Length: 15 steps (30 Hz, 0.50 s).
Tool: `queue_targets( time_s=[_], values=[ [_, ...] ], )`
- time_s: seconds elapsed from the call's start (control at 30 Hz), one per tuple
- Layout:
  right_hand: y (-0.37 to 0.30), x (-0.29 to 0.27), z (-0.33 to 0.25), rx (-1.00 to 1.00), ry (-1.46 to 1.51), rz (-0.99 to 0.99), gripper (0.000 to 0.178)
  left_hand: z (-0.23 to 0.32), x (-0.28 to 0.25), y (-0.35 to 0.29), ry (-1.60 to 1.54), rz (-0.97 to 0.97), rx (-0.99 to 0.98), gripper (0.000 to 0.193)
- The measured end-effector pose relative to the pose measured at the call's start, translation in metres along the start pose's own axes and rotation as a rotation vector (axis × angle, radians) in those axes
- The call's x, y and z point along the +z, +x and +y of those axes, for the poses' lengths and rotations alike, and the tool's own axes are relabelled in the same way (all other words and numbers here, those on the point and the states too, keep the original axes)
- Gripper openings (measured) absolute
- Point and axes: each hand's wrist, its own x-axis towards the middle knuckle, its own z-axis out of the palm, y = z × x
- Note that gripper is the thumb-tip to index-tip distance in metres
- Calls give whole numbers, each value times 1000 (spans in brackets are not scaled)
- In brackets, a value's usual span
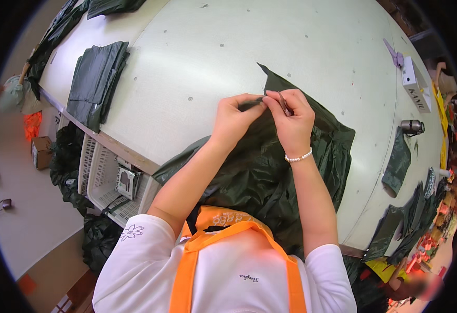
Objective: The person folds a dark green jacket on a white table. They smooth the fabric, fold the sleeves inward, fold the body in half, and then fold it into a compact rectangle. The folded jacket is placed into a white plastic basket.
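Note:
A dark green garment (270,167) of shiny thin fabric lies spread on the pale table (197,62) in front of me. My left hand (234,116) pinches its upper edge. My right hand (291,117), with a pearl bracelet on the wrist, grips the same edge right beside it and holds a small thin metal tool between the fingers. Both hands touch the fabric near its top corner.
A stack of folded dark green garments (95,83) lies at the table's left edge. More dark pieces (398,164) lie along the right side, near a white box (415,83) and a small metal cylinder (411,126). White baskets (103,180) sit under the table.

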Motion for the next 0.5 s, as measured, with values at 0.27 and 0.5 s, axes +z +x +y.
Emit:
queue_targets(
  time_s=[0.27,0.5],
  values=[
    [-4,21,5,146,69,80,10,-2,-7,4,-196,22,-72,10],
    [-15,4,17,15,3,-3,22,11,-14,7,-356,66,-169,13]
  ],
)
